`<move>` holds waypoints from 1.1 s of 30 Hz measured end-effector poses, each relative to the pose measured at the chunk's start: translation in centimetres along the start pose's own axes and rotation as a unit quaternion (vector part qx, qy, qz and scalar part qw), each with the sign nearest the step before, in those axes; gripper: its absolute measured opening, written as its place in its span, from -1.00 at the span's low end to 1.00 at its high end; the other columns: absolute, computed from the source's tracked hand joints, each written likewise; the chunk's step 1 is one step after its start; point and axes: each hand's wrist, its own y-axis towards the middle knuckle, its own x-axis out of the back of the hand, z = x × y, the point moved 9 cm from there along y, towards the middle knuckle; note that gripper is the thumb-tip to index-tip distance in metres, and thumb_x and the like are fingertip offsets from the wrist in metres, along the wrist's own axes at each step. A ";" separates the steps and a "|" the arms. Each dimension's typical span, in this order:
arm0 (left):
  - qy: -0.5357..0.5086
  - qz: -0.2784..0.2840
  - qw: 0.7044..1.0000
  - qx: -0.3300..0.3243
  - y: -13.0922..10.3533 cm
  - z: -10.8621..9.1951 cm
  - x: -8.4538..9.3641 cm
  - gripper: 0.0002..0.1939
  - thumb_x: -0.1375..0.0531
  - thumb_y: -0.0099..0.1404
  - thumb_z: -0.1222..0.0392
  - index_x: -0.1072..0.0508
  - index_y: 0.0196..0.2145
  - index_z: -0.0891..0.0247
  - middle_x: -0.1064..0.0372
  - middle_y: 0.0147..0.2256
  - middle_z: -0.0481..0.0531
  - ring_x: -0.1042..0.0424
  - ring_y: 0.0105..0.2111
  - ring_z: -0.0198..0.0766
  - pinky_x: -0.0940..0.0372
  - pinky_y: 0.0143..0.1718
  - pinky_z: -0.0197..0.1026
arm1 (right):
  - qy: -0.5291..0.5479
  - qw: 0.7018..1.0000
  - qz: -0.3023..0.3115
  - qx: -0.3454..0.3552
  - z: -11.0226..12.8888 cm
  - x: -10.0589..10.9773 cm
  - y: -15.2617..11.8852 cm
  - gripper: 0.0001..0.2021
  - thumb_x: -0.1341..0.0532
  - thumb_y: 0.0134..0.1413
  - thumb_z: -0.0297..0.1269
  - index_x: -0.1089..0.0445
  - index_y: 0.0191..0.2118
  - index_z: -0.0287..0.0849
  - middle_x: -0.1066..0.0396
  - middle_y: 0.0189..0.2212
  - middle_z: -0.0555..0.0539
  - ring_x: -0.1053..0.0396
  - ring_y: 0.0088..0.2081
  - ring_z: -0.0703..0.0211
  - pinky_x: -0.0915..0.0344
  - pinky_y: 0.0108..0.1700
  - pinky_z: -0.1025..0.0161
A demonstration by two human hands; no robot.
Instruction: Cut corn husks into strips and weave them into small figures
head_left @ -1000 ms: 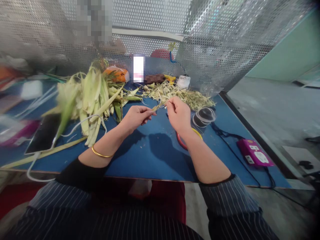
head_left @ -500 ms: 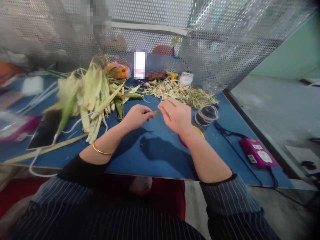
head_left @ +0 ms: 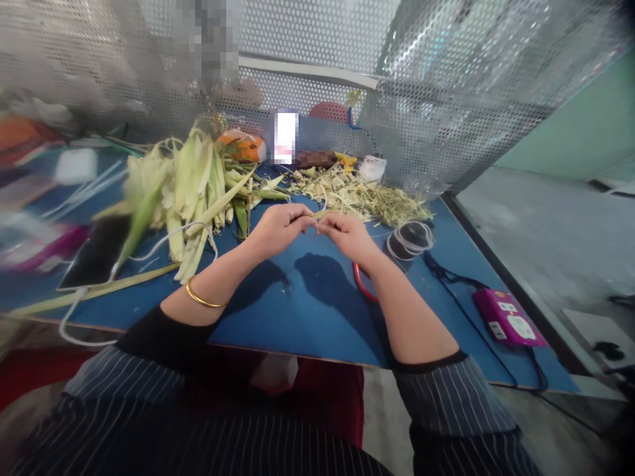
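My left hand [head_left: 282,230] and my right hand [head_left: 347,236] meet above the blue table [head_left: 268,317], fingertips pinched together. Between them runs a thin pale-green strip of corn husk [head_left: 325,213], mostly hidden by the fingers. Behind my right hand spreads a heap of shredded husk pieces [head_left: 357,192]. Whole corn husks [head_left: 198,178] lie in a pile beyond my left forearm. A red curved object [head_left: 364,283] shows partly from under my right wrist; its kind is unclear. To the right of that wrist stands a black spool [head_left: 411,239] wound with whitish cord.
A purple pack [head_left: 508,317] and black cables [head_left: 451,281] lie at the right. At the left are a dark tablet-like device [head_left: 96,254] and a white cable [head_left: 67,324]. A lit phone [head_left: 286,139] stands at the back before a perforated metal screen [head_left: 307,39].
My right hand has turned and lowered slightly, its fingertips now closer to the left ones. Less of the strip shows between them. The view has shifted a little.
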 end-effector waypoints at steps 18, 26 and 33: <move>0.059 -0.075 0.994 0.051 -0.3 1.8 0.5 -0.83 -0.10 0.21 0.29 -0.49 -0.44 0.30 -0.45 -0.48 0.00 -0.36 -0.45 -0.30 -0.18 -0.37 -0.26 | 0.083 0.987 -0.076 0.112 5.6 -2.2 -2.2 -0.83 0.02 0.28 -0.31 -0.19 -0.37 -0.11 -0.29 -0.38 -0.04 -0.27 -0.31 0.21 -0.25 -0.18 0.18; 0.247 0.002 0.969 -0.030 -0.5 1.0 -1.3 -0.78 -0.05 0.25 0.29 -0.50 -0.39 0.29 -0.47 -0.37 0.13 -0.41 -0.34 -0.16 -0.19 -0.32 -0.19 | 0.064 0.994 -0.034 0.085 5.8 -2.0 -1.9 -0.82 -0.01 0.23 -0.32 -0.20 -0.43 -0.12 -0.24 -0.49 0.01 -0.20 -0.42 0.25 -0.18 -0.30 0.24; 0.122 0.194 0.971 -0.072 -1.0 -0.6 -3.4 -0.81 -0.10 0.19 0.33 -0.52 -0.44 0.30 -0.47 -0.44 0.03 -0.41 -0.41 -0.29 -0.19 -0.35 -0.28 | 0.242 0.968 0.051 -0.047 2.4 -0.7 -1.1 -0.81 -0.18 0.08 -0.23 -0.31 -0.48 -0.18 -0.34 -0.47 0.01 -0.01 -0.59 0.38 0.02 -0.52 0.30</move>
